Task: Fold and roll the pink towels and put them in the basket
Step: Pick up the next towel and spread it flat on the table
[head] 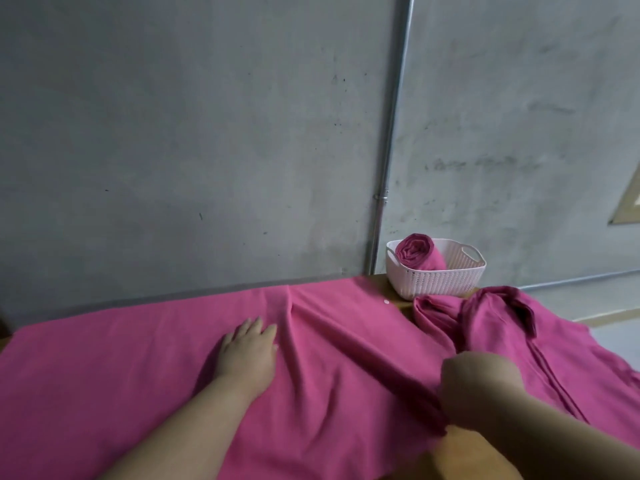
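Pink towel (104, 375) under flat, open-fingered left hand (247, 351); right hand (479, 393) grips its edge.

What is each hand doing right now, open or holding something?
Left hand: open, pressing flat on the spread towel.
Right hand: closed, gripping that towel's right edge.

The spread towel (138, 358) is lying across the table (485, 455), with the left hand (247, 348) resting flat on its middle and the right hand (478, 386) gripping its near right edge. Just to its right the heaped towel (498, 317) is sitting. Behind that, by the wall (207, 133), the basket (440, 280) is standing with the rolled towel (415, 249) inside.
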`<move>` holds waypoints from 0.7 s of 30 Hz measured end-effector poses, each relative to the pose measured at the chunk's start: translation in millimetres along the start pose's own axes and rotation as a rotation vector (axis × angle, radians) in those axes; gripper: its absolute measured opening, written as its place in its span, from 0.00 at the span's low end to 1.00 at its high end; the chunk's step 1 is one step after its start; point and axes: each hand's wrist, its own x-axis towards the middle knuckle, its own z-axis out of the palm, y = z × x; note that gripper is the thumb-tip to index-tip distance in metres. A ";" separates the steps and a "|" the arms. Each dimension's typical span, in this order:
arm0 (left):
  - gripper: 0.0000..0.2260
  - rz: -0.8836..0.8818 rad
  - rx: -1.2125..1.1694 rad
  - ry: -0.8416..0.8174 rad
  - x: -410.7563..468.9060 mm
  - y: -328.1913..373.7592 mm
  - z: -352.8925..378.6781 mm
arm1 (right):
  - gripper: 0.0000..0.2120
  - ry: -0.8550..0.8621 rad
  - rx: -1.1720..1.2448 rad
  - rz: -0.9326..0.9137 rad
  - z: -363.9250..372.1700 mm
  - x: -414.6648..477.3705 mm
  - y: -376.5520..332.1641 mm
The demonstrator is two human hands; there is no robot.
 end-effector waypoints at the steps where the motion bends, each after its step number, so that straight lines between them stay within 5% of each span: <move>1: 0.24 0.028 -0.021 -0.026 -6.6 4.9 -0.3 | 0.17 0.026 -0.013 -0.011 -3.5 -1.5 -7.3; 6: 0.28 0.085 0.001 -0.145 -24.5 3.9 4.1 | 0.20 0.317 0.110 -0.150 -20.1 19.1 -54.6; 11: 0.28 0.140 0.009 -0.154 -16.4 -10.2 3.4 | 0.19 0.241 0.313 -0.265 -5.0 94.1 -89.0; 15: 0.27 0.153 0.015 -0.172 7.1 -25.9 2.4 | 0.31 0.217 0.460 -0.348 -8.5 169.2 -107.4; 17: 0.27 0.146 0.022 -0.183 21.1 -32.2 2.9 | 0.26 0.136 0.425 -0.385 -7.6 200.2 -120.2; 21: 0.27 0.122 0.020 -0.184 49.5 -44.9 5.4 | 0.31 0.050 0.382 -0.329 6.5 236.2 -131.8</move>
